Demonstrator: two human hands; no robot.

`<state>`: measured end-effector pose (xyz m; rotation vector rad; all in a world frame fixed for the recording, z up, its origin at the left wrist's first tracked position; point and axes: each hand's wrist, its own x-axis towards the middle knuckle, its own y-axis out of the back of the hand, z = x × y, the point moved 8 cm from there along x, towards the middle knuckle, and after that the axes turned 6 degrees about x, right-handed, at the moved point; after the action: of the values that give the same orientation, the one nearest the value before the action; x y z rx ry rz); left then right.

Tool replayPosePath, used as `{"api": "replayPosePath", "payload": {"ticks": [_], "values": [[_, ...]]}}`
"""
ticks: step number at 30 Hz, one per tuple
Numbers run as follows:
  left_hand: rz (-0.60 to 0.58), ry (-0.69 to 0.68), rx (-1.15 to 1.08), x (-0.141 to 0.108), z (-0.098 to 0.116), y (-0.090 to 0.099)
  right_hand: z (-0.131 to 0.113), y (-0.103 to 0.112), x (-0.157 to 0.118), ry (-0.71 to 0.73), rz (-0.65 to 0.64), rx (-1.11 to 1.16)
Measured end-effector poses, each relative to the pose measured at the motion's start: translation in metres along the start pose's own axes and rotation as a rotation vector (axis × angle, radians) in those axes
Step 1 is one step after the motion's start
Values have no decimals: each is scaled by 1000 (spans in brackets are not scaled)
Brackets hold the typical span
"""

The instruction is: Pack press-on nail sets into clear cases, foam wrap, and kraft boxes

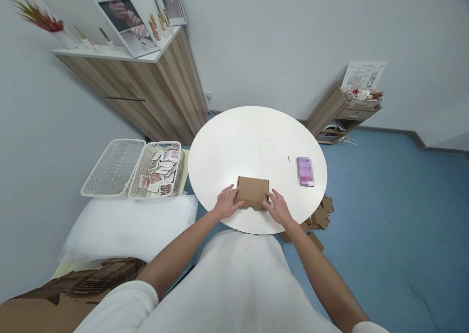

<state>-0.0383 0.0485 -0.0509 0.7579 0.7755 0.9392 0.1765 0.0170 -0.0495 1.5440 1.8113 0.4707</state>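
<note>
A small brown cardboard box (252, 190), its lid closed, lies flat near the front edge of the round white table (249, 137). My left hand (226, 203) is at its left side, fingers spread, with the fingertips at the box's edge. On the opposite side, my right hand (278, 207) has its fingers apart, the thumb and fingertips by the right edge. Neither hand is wrapped around the box. To the right on the tabletop lies a purple packet (305, 171), its surface blurred into blocks.
Left of the table are a white basket (182, 176) of printed cards, another basket (86, 188), white padded wrapping (132, 225) and flattened cardboard (36, 308). Folded boxes (320, 218) lie on the floor at right. A wooden cabinet (176, 88) and small shelf (326, 110) stand behind.
</note>
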Motion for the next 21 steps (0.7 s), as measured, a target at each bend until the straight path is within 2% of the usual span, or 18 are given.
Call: {"api": "replayPosePath", "payload": {"ticks": [5,10,16,21], "values": [[-79,39,-223,-9,-17,-12,2,-8,-18,-22,-14,161],[-28,-63,-365,-11,-5,-10,5,-21,-24,-55,-49,246],[93,-74,-309,-10,2,18,-8,4,-19,-5,-21,327],[64,-25,-185,8,6,35,-20,26,1,-11,-70,358]]}}
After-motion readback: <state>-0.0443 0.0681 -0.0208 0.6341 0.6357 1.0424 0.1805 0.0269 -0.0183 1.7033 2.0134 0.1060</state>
